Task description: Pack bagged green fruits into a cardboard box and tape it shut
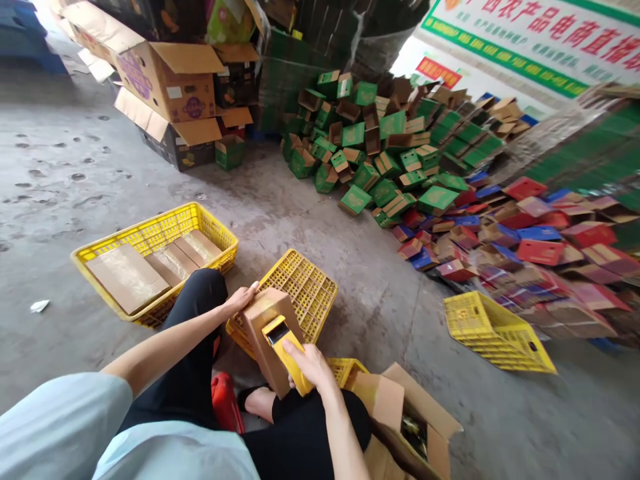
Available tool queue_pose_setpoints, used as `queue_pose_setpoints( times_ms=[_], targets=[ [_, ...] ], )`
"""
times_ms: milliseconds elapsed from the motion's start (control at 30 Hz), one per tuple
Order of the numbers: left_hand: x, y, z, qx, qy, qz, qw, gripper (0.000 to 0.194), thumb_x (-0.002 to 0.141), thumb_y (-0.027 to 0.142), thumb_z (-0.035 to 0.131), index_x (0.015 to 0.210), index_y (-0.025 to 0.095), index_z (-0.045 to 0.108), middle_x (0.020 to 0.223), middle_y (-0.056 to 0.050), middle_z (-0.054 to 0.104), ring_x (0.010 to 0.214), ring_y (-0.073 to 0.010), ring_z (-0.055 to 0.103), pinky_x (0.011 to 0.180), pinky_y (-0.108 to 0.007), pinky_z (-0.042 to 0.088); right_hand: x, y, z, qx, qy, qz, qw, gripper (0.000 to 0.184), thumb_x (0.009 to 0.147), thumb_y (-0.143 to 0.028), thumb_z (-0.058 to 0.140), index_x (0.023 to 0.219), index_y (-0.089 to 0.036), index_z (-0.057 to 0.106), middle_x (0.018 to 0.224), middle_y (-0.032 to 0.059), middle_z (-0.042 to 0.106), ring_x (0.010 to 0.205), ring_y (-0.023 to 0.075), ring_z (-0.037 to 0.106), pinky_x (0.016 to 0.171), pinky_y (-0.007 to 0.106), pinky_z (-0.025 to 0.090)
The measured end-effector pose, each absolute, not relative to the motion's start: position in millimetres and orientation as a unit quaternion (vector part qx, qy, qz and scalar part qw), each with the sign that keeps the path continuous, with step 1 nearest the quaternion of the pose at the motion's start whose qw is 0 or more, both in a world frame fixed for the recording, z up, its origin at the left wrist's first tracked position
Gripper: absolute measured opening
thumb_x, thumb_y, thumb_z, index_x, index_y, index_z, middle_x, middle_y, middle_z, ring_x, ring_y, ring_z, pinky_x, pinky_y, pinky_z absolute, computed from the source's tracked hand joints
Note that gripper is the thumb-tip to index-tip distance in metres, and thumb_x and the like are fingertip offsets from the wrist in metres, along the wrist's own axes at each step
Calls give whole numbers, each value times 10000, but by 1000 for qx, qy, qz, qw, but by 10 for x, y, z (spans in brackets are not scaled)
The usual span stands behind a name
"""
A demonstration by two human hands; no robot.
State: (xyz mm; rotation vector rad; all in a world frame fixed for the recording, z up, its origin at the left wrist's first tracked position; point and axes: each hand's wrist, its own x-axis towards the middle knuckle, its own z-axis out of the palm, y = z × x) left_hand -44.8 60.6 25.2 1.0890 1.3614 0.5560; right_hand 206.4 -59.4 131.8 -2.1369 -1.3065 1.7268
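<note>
Box tilted before crate. Right grip wrapped round tape gun against box; left grip at top edge, pinching or merely steadying unclear. Probably best: brace firmly, draw evenly.

- Carton: brown cardboard; matt, flat faces.
- Tape dispenser: yellow body, apparently plastic; smooth, with a slight sheen.
- Crate: yellow moulded plastic; perforated lattice walls.
- Sealed boxes: matt brown cardboard; clear, glossy tape strips across the tops.
- Floor: grey, concrete-like; rough, pitted at left.
- Green boxes: printed cardboard; coloured outer faces, plain brown interiors.
- Shirt: pale blue cloth; soft, matt.
- Trousers: black cloth; matt.
- Stack wrap: translucent plastic film; creased, shiny.
</note>
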Motion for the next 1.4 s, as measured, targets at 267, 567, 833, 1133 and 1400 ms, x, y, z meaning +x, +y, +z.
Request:
queue_pose_setpoints(
  times_ms=[267, 567, 833, 1133, 1400],
  targets=[
    [-568, 682, 364, 605, 512, 292, 536, 739, 998, 714, 440, 1430, 165, 683, 1514, -81, 642, 1462, -313, 547, 1251, -356, 376, 1357, 179, 972, -689, -429, 584, 14, 441, 1032, -506, 565, 779, -158, 663, 547, 69, 655, 532, 218, 702, 594, 337, 650],
    [-673, 588, -102, 756, 405, 153, 490, 869, 1065, 741, 258, 1704, 153, 288, 1756, -107, 257, 1643, -288, 205, 1345, -390, 179, 1452, 168, 984, -690, -413, 594, 3, 439, 1022, -554, 555, 870, -157, 664, 601, 88, 663, 566, 239, 712, 610, 372, 660],
    [-712, 662, -106, 763, 379, 110, 511, 947, 1034, 799, 248, 1734, 172, 133, 1786, -82, 112, 1660, -286, 82, 1350, -376, 111, 1463, 96, 989, -683, -429, 591, 5, 457, 1028, -528, 552, 785, -154, 650, 581, 102, 653, 529, 230, 690, 597, 377, 646],
    [-644, 658, -131, 708, 428, 137, 544, 972, 1027, 812, 123, 1729, 140, 147, 1767, -127, 219, 1646, -295, 195, 1349, -425, 173, 1750, -145, 1026, -684, -410, 603, 18, 462, 1010, -569, 571, 834, -153, 663, 530, 90, 648, 466, 221, 669, 537, 346, 628],
    [-675, 712, -163, 769, 378, 128, 500, 803, 1084, 617, 312, 1722, 141, 199, 1775, -107, 224, 1657, -301, 139, 1347, -411, 174, 1791, -194, 933, -694, -398, 600, 28, 479, 995, -577, 595, 785, -151, 656, 534, 106, 658, 462, 224, 672, 542, 353, 631]
  ],
)
